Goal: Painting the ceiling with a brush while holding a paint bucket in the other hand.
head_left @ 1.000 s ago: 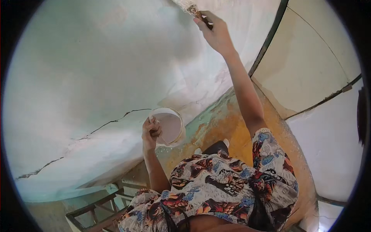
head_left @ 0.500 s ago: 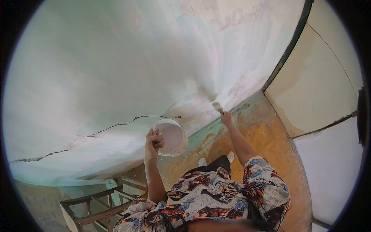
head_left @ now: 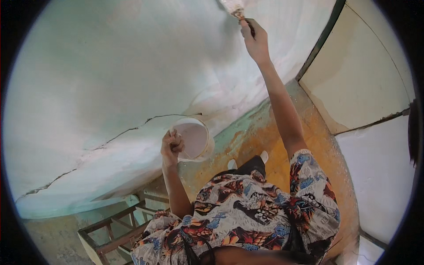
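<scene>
My left hand is closed at the left rim of a white bucket, on what looks like its thin wire handle. Inside the bucket is pale, whitish paint. With my arm stretched up and forward, my right hand grips the handle of a paintbrush. Its wide bristles are coated white and lie at or very near the pale green wall. Whether the bristles touch the wall I cannot tell.
A dark crack runs across the lower wall. Below stretches a worn orange and green floor, my feet standing on it. A wooden frame is at the lower left. To the right, a dark strip borders a cream panel.
My right hand has swung the paintbrush from low near the floor edge to high on the wall. My left hand and the bucket have shifted slightly up in the view.
</scene>
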Demonstrator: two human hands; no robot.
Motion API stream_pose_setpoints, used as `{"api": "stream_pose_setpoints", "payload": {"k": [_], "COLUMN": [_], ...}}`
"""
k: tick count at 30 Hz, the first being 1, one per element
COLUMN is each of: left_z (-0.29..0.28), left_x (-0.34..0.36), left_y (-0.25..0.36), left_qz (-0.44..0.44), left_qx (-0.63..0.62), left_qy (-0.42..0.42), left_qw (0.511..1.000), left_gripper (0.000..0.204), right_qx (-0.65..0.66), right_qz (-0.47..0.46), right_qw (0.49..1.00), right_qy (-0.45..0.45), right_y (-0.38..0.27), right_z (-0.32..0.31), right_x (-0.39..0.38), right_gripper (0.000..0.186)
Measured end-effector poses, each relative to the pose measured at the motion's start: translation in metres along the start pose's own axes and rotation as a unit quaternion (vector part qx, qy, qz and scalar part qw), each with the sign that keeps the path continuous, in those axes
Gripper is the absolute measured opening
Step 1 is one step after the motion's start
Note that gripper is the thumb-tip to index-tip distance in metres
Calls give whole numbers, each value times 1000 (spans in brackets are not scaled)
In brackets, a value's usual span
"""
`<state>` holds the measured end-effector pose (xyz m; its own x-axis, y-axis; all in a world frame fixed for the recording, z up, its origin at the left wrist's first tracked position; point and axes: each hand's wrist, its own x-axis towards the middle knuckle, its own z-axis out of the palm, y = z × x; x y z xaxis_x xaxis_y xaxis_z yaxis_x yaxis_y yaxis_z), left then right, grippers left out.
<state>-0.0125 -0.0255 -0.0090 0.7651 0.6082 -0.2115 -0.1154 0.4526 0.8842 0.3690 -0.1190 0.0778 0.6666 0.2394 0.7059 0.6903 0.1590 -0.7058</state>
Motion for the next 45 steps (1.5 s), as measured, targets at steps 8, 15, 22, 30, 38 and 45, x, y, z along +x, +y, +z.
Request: {"api": "stream_pose_setpoints", "payload": {"k": [8, 15, 22, 30, 38, 45], "left_z": [4, 9, -2, -8, 3, 12], "left_x": [-12, -8, -12, -9, -13, -18], "left_y": [9, 16, 22, 21, 26, 31], "left_qz": [10, -7, 11, 28, 19, 19], "left_qx": [-10, 6, 31, -6, 3, 30], "left_qy": [1, -27, -2, -22, -3, 16], "left_qw": [1000, 1000, 999, 999, 1000, 999], "left_gripper": [28, 27, 25, 24, 30, 28], "right_qx": [27, -354, 21, 23, -24, -313], "right_qz": [212, 409, 134, 8, 200, 363], "right_qw": [972, 819, 991, 998, 975, 845], "right_qy": [-97, -190, -5, -59, -96, -238], "right_y": [175, 248, 6, -32, 152, 200], "right_z": [5, -45, -4, 44, 27, -27], "right_x": [-192, -348, -112, -29, -239, -348], "right_gripper": [27, 42, 28, 28, 19, 36]}}
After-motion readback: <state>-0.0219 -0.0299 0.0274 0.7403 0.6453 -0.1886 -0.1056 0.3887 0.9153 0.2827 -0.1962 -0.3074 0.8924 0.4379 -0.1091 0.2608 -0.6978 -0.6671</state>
